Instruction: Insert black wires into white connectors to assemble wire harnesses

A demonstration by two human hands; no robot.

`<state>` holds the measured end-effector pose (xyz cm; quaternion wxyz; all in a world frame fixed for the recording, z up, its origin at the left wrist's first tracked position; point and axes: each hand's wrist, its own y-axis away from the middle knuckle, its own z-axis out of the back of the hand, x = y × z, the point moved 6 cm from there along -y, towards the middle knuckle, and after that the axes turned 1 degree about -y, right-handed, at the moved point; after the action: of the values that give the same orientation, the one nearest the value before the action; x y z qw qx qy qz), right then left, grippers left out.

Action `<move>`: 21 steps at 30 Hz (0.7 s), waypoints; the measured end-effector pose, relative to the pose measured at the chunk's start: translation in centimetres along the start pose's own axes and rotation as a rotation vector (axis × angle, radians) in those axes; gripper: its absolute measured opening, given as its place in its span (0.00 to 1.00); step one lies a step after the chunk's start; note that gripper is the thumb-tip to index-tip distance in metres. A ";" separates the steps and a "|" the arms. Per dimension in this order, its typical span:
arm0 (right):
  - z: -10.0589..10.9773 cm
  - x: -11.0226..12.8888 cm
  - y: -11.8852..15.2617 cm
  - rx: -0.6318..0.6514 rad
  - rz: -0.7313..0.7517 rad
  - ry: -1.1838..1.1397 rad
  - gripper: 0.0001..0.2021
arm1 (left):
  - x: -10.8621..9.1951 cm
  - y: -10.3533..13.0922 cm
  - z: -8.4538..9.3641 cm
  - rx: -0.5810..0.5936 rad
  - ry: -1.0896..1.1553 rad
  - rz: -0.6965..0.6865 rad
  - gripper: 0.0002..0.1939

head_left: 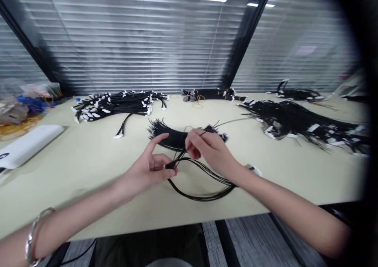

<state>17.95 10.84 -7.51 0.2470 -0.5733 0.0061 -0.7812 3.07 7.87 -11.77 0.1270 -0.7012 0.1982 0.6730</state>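
Note:
My left hand (156, 166) pinches one end of a black wire harness (201, 198) between thumb and fingers, its index finger stretched out. From there the wires loop to the right and pass under my right forearm, where a white connector (255, 170) shows. My right hand (205, 143) is raised just above and right of the left, fingers curled together near the wire ends. Whatever is in its fingertips is too small to make out. Directly behind both hands lies a bundle of short black wires (174, 139), partly hidden by the right hand.
Black cables with white connectors (118, 104) are piled at the back left, and another large pile (301, 121) lies at right. Banded bundles (212, 94) sit at the back by the blinds. A white device (32, 145) and plastic bags (38, 89) are at left.

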 end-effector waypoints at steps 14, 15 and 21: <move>2.0 -0.1 -1.2 0.060 -0.078 -0.043 0.26 | 0.6 1.3 -2.0 0.420 0.095 0.146 0.25; 2.2 -0.2 -1.3 0.077 -0.082 -0.019 0.27 | 0.2 1.3 -1.9 0.403 0.092 0.100 0.25; 7.5 -1.2 -2.7 -0.189 -0.022 -0.043 0.29 | -4.5 2.0 0.4 0.160 0.101 -0.312 0.27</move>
<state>23.95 15.75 -5.25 0.1835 -0.6107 0.0683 -0.7673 1.75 6.75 -7.17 0.2751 -0.7440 0.1462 0.5912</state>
